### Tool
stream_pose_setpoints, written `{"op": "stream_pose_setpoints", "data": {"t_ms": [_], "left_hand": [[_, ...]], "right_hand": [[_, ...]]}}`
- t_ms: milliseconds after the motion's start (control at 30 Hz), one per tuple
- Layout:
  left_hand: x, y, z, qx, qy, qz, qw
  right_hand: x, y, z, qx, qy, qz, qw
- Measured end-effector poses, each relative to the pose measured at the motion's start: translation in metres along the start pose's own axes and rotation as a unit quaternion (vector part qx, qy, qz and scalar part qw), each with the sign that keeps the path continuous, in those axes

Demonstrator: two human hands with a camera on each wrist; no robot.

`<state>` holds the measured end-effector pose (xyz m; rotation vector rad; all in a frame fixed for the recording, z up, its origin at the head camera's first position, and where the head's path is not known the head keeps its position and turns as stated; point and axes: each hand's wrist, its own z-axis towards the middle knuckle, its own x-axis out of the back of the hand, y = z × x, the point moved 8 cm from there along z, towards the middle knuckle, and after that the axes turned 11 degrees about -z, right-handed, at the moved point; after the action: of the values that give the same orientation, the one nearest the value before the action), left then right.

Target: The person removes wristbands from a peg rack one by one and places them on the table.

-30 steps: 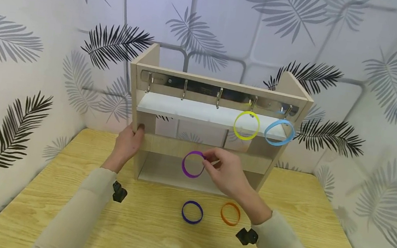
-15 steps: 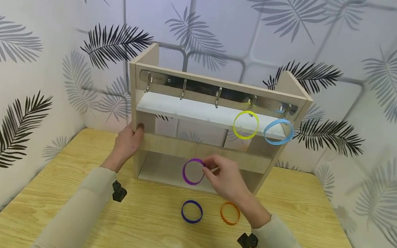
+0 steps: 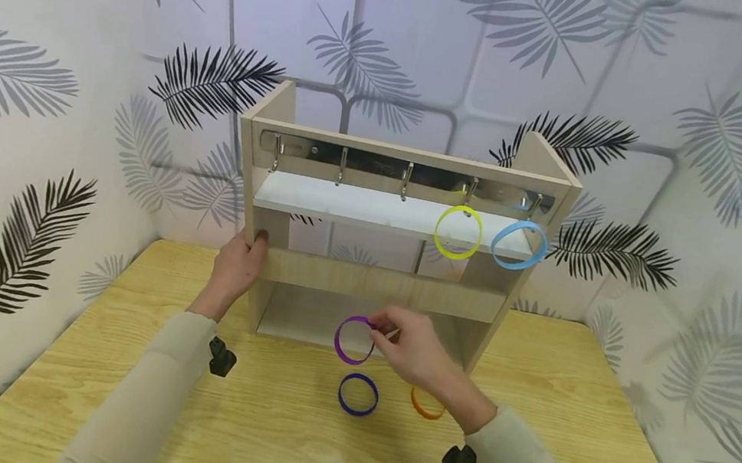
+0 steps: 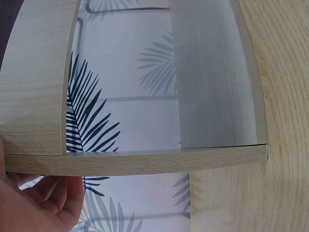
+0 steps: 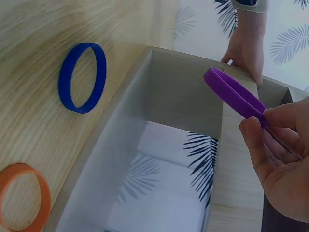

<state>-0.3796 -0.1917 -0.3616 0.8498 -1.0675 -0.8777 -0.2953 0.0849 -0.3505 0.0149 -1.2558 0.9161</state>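
Observation:
My right hand [image 3: 409, 344] pinches a purple silicone wristband [image 3: 344, 350] between thumb and fingertips, in front of the shelf's lower compartment. The right wrist view shows this purple band [image 5: 234, 93] held at one edge, its loop pointing away from the fingers. My left hand [image 3: 237, 268] grips the left side panel of the wooden shelf unit [image 3: 378, 283]; in the left wrist view its fingers [image 4: 58, 195] curl around that panel's edge. A dark blue wristband [image 3: 356, 413] and an orange wristband [image 3: 424, 408] lie on the table, the orange one partly covered by my right hand.
A metal rail [image 3: 379, 164] with several hooks runs along the shelf's top front. A yellow wristband [image 3: 455, 255] and a light blue wristband [image 3: 513, 264] hang from its two rightmost hooks. The wooden table [image 3: 276, 436] meets a leaf-patterned wall [image 3: 396, 26] behind the shelf.
My right hand has come down with the purple wristband, from in front of the middle board to lower, nearer the dark blue band. My left hand keeps its grip on the side panel.

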Motion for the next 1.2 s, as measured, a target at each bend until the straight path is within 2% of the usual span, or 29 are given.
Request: {"op": "stream_pose_setpoints", "data": {"t_ms": [333,667,1000,1200], "left_hand": [[0.0,-0.001,0.001,0.003,0.001,0.002,1.0],[0.0,0.0,-0.001,0.003,-0.002,-0.001,1.0],[0.0,-0.001,0.0,-0.002,-0.001,0.004,1.0],[0.0,0.0,0.0,-0.002,0.0,0.009,1.0]], "right_hand": [[-0.019,0.003,-0.007,0.003,-0.024,-0.003,0.9997],[-0.038,0.014,-0.014,-0.034,-0.073,0.024,0.9965],[-0.051,0.013,-0.018,0.001,-0.081,0.039,0.996],[-0.068,0.016,-0.018,-0.007,-0.11,0.042,0.993]]}}
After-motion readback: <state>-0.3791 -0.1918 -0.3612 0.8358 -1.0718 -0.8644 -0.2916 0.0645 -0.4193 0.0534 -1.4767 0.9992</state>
